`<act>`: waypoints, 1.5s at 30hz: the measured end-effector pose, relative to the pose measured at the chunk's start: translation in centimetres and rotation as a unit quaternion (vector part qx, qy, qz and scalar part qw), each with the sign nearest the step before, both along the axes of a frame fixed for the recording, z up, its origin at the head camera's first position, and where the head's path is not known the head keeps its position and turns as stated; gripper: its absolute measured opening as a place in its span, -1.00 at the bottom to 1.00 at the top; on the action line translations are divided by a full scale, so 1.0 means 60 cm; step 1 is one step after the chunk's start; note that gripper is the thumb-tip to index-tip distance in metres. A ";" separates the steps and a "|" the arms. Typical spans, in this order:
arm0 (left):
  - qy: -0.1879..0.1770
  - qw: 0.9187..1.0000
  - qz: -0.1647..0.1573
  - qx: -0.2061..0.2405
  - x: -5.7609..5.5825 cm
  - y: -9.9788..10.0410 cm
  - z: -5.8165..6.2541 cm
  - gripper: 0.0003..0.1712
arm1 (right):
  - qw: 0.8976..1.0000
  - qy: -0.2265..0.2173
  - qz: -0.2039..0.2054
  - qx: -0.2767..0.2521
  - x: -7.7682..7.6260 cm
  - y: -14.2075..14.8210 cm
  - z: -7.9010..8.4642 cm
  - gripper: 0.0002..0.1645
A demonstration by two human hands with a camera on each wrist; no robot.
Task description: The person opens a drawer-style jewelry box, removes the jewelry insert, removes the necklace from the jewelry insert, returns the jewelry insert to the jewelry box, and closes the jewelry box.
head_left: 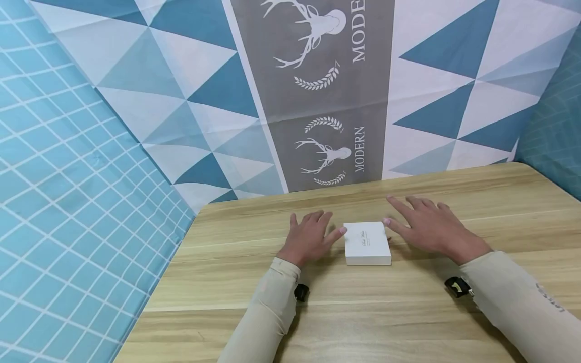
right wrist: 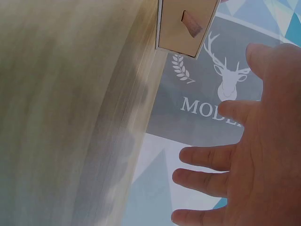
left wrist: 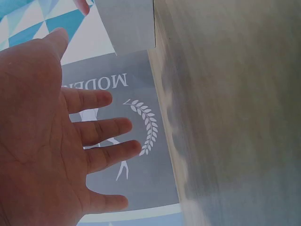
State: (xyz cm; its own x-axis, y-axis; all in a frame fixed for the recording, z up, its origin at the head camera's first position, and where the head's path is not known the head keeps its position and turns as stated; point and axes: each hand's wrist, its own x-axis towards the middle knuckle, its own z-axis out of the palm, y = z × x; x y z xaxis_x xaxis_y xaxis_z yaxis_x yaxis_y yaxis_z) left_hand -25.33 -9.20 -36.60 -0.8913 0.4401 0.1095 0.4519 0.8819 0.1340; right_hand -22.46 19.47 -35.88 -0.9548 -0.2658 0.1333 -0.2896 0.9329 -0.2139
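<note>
Wooden surface [head_left: 317, 322], near edge bare. Mid-surface: white box [head_left: 367, 243], flat, lid on. Left hand [head_left: 308, 238] and right hand [head_left: 431, 227] flanking, fingers spread, straight, gripping nothing; thumbs at box edges. Step judged: approach before grasp. Next: closing in on both sides. Beyond: patterned backdrop [head_left: 317, 75].

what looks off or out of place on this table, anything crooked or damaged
Nothing stands out. The white box lies flat and closed on the wooden table, with no visible damage. The left hand and right hand flank it with spread fingers, thumbs at its sides.
</note>
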 end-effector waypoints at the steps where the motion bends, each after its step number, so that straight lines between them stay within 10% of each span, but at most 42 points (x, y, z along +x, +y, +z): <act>1: 0.000 1.000 0.000 -0.002 0.000 0.000 0.000 -0.15 | 1.000 0.001 0.001 0.001 0.000 0.000 0.000 -0.07; 45: 0.009 0.999 -0.038 -0.021 0.007 0.014 -0.002 -0.24 | 1.000 0.001 0.025 -0.016 0.003 -0.006 -0.009 -0.14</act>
